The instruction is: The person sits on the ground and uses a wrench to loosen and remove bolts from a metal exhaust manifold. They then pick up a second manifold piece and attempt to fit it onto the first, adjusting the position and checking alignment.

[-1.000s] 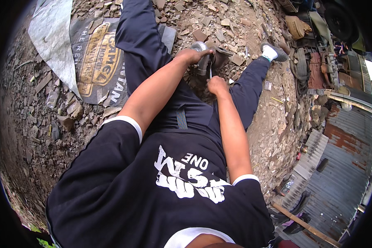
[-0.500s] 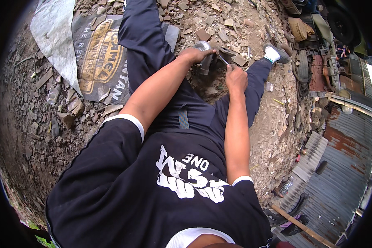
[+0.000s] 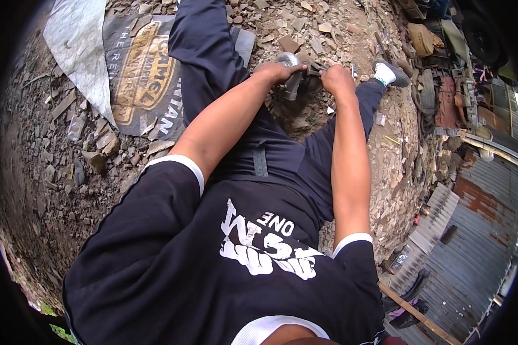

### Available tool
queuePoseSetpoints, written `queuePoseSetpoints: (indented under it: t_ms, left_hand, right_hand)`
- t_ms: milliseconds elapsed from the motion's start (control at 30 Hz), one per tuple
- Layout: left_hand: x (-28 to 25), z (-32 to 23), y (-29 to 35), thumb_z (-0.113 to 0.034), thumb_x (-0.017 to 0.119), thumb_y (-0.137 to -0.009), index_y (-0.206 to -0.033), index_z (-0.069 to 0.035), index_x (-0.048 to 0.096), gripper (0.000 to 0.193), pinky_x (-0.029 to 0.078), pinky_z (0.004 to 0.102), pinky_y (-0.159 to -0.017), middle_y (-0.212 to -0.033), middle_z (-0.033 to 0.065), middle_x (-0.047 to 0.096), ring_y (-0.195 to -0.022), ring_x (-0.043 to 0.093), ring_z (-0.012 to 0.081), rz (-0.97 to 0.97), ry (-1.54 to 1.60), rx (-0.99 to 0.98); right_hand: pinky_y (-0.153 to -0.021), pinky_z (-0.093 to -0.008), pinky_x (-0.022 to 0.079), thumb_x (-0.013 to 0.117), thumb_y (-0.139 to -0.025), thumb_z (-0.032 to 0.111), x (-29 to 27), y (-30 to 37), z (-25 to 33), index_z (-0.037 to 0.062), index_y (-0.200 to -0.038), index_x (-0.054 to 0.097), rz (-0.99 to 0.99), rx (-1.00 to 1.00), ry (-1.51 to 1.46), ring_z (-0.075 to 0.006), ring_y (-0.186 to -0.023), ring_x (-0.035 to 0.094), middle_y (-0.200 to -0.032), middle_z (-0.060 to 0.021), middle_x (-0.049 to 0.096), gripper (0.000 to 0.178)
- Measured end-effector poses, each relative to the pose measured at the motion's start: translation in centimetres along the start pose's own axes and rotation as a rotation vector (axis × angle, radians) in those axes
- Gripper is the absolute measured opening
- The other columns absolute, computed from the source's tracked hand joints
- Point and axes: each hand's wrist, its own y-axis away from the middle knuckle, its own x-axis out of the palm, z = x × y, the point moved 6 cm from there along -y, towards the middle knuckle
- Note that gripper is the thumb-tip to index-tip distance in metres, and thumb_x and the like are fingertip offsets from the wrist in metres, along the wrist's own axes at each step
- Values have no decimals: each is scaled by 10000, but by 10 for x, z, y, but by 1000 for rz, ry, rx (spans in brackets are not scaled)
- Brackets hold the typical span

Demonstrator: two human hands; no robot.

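Observation:
Between my spread legs, a rounded, shiny grey metal part (image 3: 292,87) stands on the broken-stone ground, with a darker metal piece (image 3: 312,82) beside it. My left hand (image 3: 274,72) lies over the part's near left side. Its fingers are curled around the metal and its thumb side points right. Just right of the part, my right hand (image 3: 338,80) is closed in a fist. The slim metal tool it held a moment ago is now mostly hidden by the fist and the dark metal.
A printed dark sheet (image 3: 141,86) and a pale grey sheet (image 3: 77,46) lie on the left. Rubble (image 3: 46,149) surrounds me. Scrap metal parts (image 3: 446,100), a tyre (image 3: 480,37), corrugated metal sheets (image 3: 472,230) and a wooden pole (image 3: 420,315) are on the right.
My right hand has moved up and slightly right, away from my body, and its forearm has swung outward. The slim tool has turned mostly out of sight. My left hand stays on the metal part.

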Motion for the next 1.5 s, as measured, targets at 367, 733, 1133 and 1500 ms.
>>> queuePoseSetpoints:
  t_ms: [367, 733, 1133, 1500]
  left_hand:
    - [-1, 7, -11, -973, 381, -710, -1404, 10, 514, 1211, 349, 411, -1136, -1464, 277, 465, -1382, 448, 385, 36, -9, 54]
    - [-13, 1, 12, -979, 378, -703, -1378, 53, 528, 1243, 328, 411, -1150, -1469, 303, 447, -1404, 419, 392, 39, 16, 44]
    - [-1, 10, -5, -1003, 389, -657, -1434, 66, 450, 1323, 274, 416, -1191, -1536, 353, 300, -1446, 327, 433, -78, 91, -95]
    - [-5, 1, 6, -1015, 424, -615, -1458, 101, 385, 1399, 304, 438, -1172, -1561, 340, 253, -1429, 353, 437, -41, 101, -94]
  right_hand:
    - [-883, -541, 517, 515, -1005, 320, 75, 61, 0, 25, -1094, 705, -88, 62, -267, -446, -1018, 671, -1045, -275, 699, 362]
    - [-918, -512, 503, 566, -978, 344, 90, 53, -7, 74, -1101, 721, 88, 112, -271, -415, -1063, 657, -1081, -223, 706, 335]
    - [-854, -488, 525, 632, -910, 210, 43, 46, -30, 138, -1073, 760, -331, -48, -506, -420, -917, 685, -921, -223, 716, 219]
    - [-882, -475, 536, 660, -844, 173, 22, 1, -10, -31, -939, 749, -205, -125, -268, -413, -950, 694, -954, -277, 705, 241]
